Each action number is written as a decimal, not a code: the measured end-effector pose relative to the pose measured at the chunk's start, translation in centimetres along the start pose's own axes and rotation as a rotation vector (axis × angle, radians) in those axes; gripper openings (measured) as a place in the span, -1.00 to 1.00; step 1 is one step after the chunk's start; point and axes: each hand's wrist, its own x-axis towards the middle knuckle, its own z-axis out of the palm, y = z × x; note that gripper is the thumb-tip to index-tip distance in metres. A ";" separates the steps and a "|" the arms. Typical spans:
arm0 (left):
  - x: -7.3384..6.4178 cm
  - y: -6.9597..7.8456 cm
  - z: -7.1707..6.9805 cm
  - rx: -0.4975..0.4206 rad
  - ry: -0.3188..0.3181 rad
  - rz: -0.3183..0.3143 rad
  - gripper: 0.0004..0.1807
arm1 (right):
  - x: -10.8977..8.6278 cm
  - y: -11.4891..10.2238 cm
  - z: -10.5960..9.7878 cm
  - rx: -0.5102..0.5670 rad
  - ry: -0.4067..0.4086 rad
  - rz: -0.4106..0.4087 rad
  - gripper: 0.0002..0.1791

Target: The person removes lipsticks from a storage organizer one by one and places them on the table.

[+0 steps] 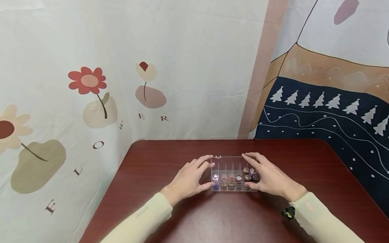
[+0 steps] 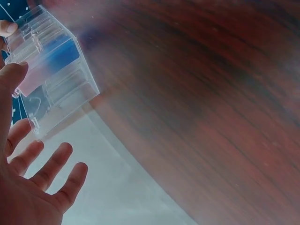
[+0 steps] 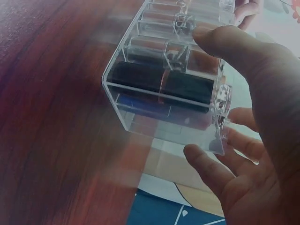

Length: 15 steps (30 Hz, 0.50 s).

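Clear compartmented case (image 1: 231, 170) sat on tabletop (image 1: 167, 152), toward far half, between both hands. Left hand (image 1: 188, 177) gripped left end, thumb at front, index at back; other fingers spread loose. Right hand (image 1: 269, 176) gripped right end likewise, thumb to front. Leftmost compartment held blue-and-pale item (image 1: 215, 183); small bottles (image 1: 231, 180) stood beside it in front row. Right wrist view: dark cylinder (image 3: 136, 78) with coppery band in end compartment. Flower-print cloth (image 1: 199, 64) hung behind; navy tree-print cloth (image 1: 313, 118) to right.
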 end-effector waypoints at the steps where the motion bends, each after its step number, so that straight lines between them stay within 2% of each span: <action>1: -0.1 -0.1 0.0 0.003 0.000 -0.001 -0.26 | 0.1 0.0 0.0 0.001 -0.004 -0.001 0.19; 7: -0.9 -0.5 -0.3 -0.005 0.010 -0.003 -0.26 | 0.4 -0.2 0.3 0.044 -0.030 -0.001 0.19; 15: -1.8 -1.2 -0.8 -0.021 -0.009 -0.030 -0.25 | 0.6 -0.4 1.1 0.106 0.001 -0.026 0.23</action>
